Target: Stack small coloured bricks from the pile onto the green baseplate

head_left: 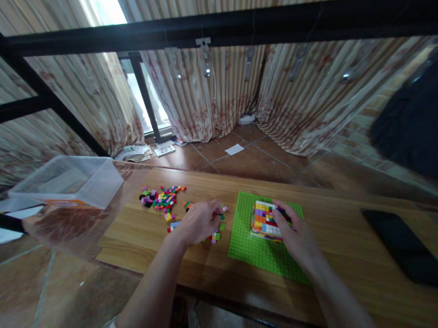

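Note:
A green baseplate [251, 245] lies on the wooden table [335, 255], carrying a multicoloured block of small bricks [265, 219]. My right hand [293, 232] rests on the block's right side, fingertips pressed on its top. My left hand [200, 222] is curled over loose bricks [217, 231] just left of the baseplate, fingers bent down among them; what they pinch is hidden. A bigger pile of loose coloured bricks [163, 198] lies further left.
A clear plastic bin [69, 181] stands at the table's left end. A dark flat object [404, 252] lies on the right part of the table. A black metal frame [213, 26] crosses overhead. Curtains and a tiled floor lie behind.

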{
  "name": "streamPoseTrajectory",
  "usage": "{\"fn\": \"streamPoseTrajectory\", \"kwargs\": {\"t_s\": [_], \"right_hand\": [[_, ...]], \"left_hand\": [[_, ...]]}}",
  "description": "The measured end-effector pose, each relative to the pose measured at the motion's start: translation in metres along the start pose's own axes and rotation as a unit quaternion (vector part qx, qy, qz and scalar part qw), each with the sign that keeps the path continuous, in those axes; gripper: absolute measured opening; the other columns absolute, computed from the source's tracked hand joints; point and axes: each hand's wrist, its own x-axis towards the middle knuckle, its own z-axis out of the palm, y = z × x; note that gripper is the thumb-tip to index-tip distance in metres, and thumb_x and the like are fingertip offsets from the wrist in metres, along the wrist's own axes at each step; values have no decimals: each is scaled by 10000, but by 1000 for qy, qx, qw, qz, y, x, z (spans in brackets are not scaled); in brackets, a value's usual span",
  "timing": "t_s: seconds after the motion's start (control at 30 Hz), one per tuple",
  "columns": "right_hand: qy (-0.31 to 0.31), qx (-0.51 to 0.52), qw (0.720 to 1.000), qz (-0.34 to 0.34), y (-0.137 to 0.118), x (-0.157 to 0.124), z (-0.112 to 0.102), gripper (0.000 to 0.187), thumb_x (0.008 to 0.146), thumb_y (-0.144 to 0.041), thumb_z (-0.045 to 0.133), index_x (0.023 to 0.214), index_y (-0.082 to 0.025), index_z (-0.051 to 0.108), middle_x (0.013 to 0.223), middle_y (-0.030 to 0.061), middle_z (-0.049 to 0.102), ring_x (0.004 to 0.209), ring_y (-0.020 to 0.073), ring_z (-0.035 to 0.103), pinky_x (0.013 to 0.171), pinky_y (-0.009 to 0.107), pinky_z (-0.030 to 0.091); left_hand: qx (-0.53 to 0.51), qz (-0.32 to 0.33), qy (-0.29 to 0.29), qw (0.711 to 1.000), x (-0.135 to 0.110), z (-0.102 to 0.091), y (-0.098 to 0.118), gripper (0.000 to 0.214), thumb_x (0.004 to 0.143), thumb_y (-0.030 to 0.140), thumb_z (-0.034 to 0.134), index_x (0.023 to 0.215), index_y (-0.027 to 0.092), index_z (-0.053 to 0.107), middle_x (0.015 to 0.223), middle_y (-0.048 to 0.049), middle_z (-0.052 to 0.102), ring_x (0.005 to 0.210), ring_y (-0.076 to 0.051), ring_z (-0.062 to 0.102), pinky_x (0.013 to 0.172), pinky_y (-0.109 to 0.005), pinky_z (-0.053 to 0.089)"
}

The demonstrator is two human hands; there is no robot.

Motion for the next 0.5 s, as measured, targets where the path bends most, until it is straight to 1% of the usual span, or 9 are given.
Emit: {"fn": "streamPoseTrajectory", "kwargs": {"t_s": [0.13,0.2,0.27,0.33,0.4,0.43,0.47,0.5], "right_hand": [[2,-7,1000,-6,1,1,1,543,856,-601,487,1236,-234,611,1239,109,638,1112,290,599,988,514,429],[0,-9,1000,-1,0,1,2,543,859,-590,486,1242,-224,608,1225,115,640,1089,285,607,978,511,440],[15,-16,1000,-6,-3,0,2,528,864,-570,491,1236,-215,611,1195,121,643,1063,279,613,967,511,451],[73,-33,996,-44,-9,-3,1,479,869,-533,509,1207,-216,627,1201,121,627,1102,277,590,992,515,437],[151,-47,981,-116,-19,-7,-1,393,877,-475,529,1158,-230,653,1256,113,592,1193,269,533,1048,501,399],[170,-40,973,-149,-24,-11,-2,346,889,-443,526,1134,-242,664,1260,102,592,1202,256,529,1058,484,397],[167,-26,970,-175,-29,-14,-3,305,899,-414,522,1111,-255,672,1232,90,609,1175,241,549,1042,465,419],[136,-13,972,-190,-33,-17,-3,276,909,-390,516,1100,-269,675,1192,77,632,1140,228,572,1016,448,444]], "left_hand": [[-90,-15,28,995,2,1,4,152,825,163,504,899,191,634,785,-5,670,701,-138,608,636,-227,433],[-155,-19,37,987,4,3,5,117,833,185,516,881,177,622,769,-5,656,665,-126,582,598,-218,425],[-230,-18,43,972,6,7,7,86,830,193,531,864,167,605,742,-1,640,639,-115,561,578,-211,423],[-317,-18,37,948,7,12,12,82,830,207,542,874,160,593,711,7,621,613,-103,549,571,-208,430],[-404,-26,21,914,8,17,20,103,827,236,562,887,156,586,695,14,606,596,-94,549,575,-210,445],[-443,-31,11,896,9,19,24,122,821,254,580,891,154,586,702,14,605,600,-92,557,584,-212,455],[-476,-36,4,879,9,22,28,143,810,270,604,890,153,588,717,12,608,614,-91,569,599,-215,466],[-503,-40,-1,863,10,24,32,165,795,283,631,888,152,592,739,8,616,635,-92,582,619,-219,477]]}}
